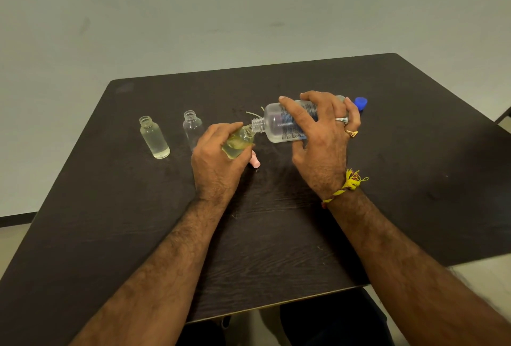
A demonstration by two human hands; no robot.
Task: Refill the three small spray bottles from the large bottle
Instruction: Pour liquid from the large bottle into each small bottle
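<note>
Here the large bottle [287, 121] lies near-horizontal, neck pointing left.

A dark brown bench [276, 249] with a wood-grain top fills the middle and lower part of the frame, its far edge running across the centre and its corners cut at an angle. Behind it, a plain pale grey-green wall [221, 8] covers the whole upper half, marked with a few faint smudges. At the left edge, a dark strip of skirting [16, 218] runs along the foot of the wall, with pale floor [11, 246] below it. More pale floor shows at the lower right. At the far right edge, a small dark piece of other furniture [504, 115] pokes in.
</note>
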